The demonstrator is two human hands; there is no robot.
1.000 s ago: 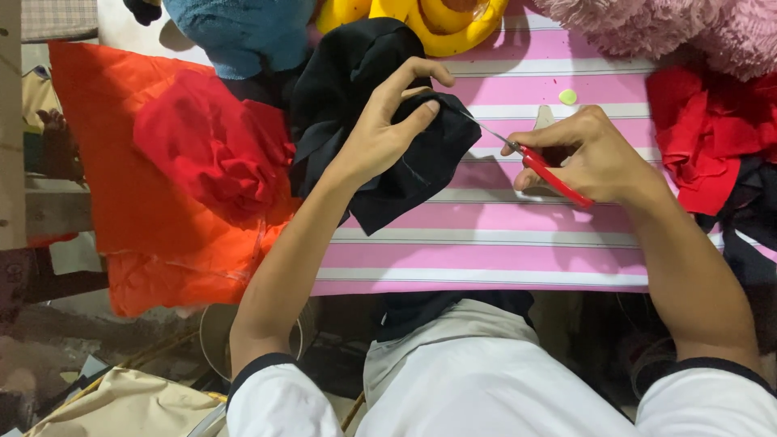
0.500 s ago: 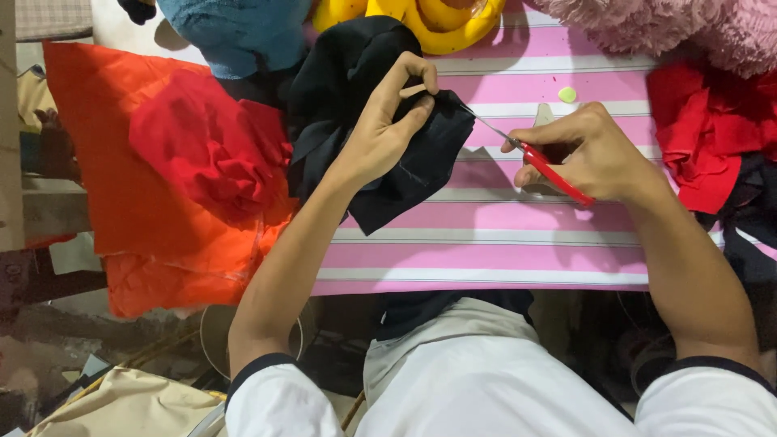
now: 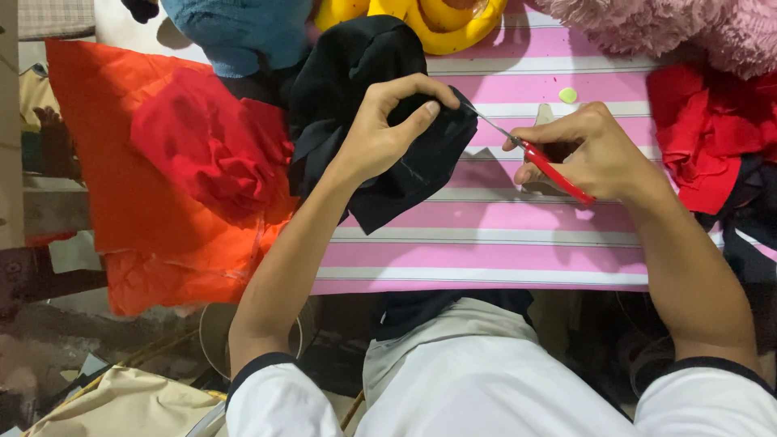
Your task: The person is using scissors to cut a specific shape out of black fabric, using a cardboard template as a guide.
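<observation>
My left hand (image 3: 388, 129) pinches the edge of a black cloth (image 3: 356, 73) that lies on the pink and white striped table cover (image 3: 486, 243). My right hand (image 3: 591, 150) holds small red-handled scissors (image 3: 550, 166). Their thin metal blades point left and reach the black cloth's edge right beside my left thumb and fingertips.
Orange and red fabric (image 3: 186, 162) hangs over the table's left side. A blue cloth (image 3: 243, 32) and a yellow plush item (image 3: 437, 20) lie at the back, pink fluffy fabric (image 3: 696, 32) at the back right, and red and dark cloth (image 3: 712, 137) at the right edge.
My right hand has brought the scissors leftward, from resting on the table to the black cloth's edge. My left hand has closed its fingers on that edge.
</observation>
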